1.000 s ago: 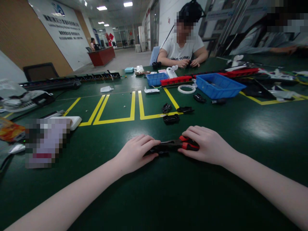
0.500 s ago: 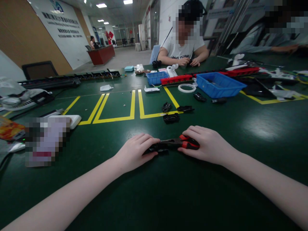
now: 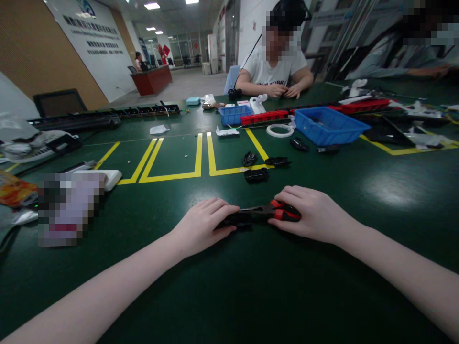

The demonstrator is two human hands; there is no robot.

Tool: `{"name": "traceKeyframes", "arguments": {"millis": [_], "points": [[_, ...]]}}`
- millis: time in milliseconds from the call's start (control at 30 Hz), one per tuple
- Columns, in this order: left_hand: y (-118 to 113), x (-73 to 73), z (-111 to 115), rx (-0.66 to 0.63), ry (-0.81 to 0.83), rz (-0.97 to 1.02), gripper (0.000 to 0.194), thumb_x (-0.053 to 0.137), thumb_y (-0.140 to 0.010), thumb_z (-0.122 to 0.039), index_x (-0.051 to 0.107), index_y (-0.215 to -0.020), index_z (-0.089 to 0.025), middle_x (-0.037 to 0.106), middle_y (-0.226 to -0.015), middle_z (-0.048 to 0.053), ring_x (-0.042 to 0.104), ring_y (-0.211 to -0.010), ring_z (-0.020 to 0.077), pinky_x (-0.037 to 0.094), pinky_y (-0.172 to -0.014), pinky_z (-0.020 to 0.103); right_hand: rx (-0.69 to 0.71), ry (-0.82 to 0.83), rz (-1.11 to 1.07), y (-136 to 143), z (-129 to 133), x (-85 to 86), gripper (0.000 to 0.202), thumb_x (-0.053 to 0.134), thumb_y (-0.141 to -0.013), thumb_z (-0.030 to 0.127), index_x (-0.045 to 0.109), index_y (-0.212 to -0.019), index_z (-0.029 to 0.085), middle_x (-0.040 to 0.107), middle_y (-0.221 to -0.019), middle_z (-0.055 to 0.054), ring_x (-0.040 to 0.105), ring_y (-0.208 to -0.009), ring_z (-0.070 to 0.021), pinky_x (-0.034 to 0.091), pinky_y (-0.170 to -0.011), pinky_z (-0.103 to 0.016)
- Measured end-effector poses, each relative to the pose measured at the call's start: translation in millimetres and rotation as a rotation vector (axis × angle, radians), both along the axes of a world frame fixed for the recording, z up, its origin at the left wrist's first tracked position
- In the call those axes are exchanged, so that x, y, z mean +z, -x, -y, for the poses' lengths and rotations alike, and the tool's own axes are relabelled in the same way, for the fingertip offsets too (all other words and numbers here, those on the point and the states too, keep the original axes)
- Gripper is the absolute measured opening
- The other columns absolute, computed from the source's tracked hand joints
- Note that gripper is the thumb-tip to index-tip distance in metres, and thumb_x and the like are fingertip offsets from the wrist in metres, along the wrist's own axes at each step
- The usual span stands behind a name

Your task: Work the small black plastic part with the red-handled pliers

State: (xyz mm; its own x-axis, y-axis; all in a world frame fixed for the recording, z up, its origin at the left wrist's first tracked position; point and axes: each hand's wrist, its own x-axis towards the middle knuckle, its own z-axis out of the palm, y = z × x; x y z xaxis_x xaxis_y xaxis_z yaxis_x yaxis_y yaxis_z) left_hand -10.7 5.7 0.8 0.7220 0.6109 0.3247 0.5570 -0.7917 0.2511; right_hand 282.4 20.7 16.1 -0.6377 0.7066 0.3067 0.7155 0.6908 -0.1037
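Note:
My right hand (image 3: 310, 212) is closed round the red and black handles of a pair of pliers (image 3: 265, 210), whose dark jaws point left. Between the fingers and thumb of my left hand (image 3: 204, 224) is a black plastic part (image 3: 241, 220), partly hidden by the hand. The jaws reach this part; whether they bite on it I cannot tell. Beyond my hands lie several similar black parts, among them one (image 3: 256, 175) at the yellow tape and another (image 3: 278, 161) just behind it.
A blue bin (image 3: 328, 126) and a smaller blue bin (image 3: 234, 115) stand farther back, near a white ring (image 3: 279, 130) and a long red strip (image 3: 267, 117). At left lie a phone (image 3: 75, 205) and a white box (image 3: 114, 178). Across the table sits a person (image 3: 274, 71).
The pliers and my right hand have shifted slightly to the right. My left hand keeps its hold on the black part, almost unmoved.

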Motion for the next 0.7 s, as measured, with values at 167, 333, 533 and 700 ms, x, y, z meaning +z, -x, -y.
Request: {"name": "traceKeyframes", "arguments": {"millis": [167, 333, 533, 700], "points": [[0.0, 0.2, 0.6, 0.01, 0.024, -0.007, 0.037, 0.065, -0.092, -0.021, 0.052, -0.127, -0.016, 0.067, -0.115, 0.009, 0.064, -0.102, 0.0241, 0.057, -0.084, 0.04, 0.014, -0.016, 0.01, -1.5, -1.1, -1.9, 0.033, 0.063, -0.086, 0.049, 0.064, -0.095, 0.018, 0.067, -0.089, -0.008, 0.064, -0.075, -0.0208, 0.049, -0.06, -0.032], [-0.1, 1.2, 0.7, -0.003, 0.025, -0.015, 0.034, 0.064, -0.093, -0.02, 0.054, -0.125, -0.016, 0.067, -0.116, 0.009, 0.064, -0.101, 0.0237, 0.057, -0.084, 0.04, 0.023, -0.013, 0.009, -1.8, -0.2, -0.8, 0.033, 0.064, -0.085, 0.049, 0.065, -0.096, 0.018, 0.068, -0.09, -0.007, 0.064, -0.076, -0.0205, 0.05, -0.061, -0.032], [0.3, 1.2, 0.8, -0.002, 0.02, -0.012, 0.035, 0.065, -0.092, -0.02, 0.054, -0.125, -0.017, 0.067, -0.116, 0.008, 0.064, -0.102, 0.0234, 0.056, -0.084, 0.039, 0.026, -0.044, 0.015, -1.7, -0.7, -2.3, 0.033, 0.063, -0.086, 0.048, 0.065, -0.096, 0.017, 0.068, -0.09, -0.008, 0.065, -0.076, -0.0207, 0.049, -0.061, -0.032], [0.5, 0.8, 0.6, -0.008, 0.009, -0.008, 0.033, 0.065, -0.092, -0.02, 0.055, -0.123, -0.018, 0.068, -0.114, 0.007, 0.064, -0.101, 0.0226, 0.055, -0.084, 0.037, 0.025, -0.117, 0.02, -3.3, -1.4, -2.8, 0.035, 0.062, -0.086, 0.049, 0.066, -0.097, 0.017, 0.069, -0.091, -0.008, 0.065, -0.077, -0.0213, 0.05, -0.063, -0.033]]}}
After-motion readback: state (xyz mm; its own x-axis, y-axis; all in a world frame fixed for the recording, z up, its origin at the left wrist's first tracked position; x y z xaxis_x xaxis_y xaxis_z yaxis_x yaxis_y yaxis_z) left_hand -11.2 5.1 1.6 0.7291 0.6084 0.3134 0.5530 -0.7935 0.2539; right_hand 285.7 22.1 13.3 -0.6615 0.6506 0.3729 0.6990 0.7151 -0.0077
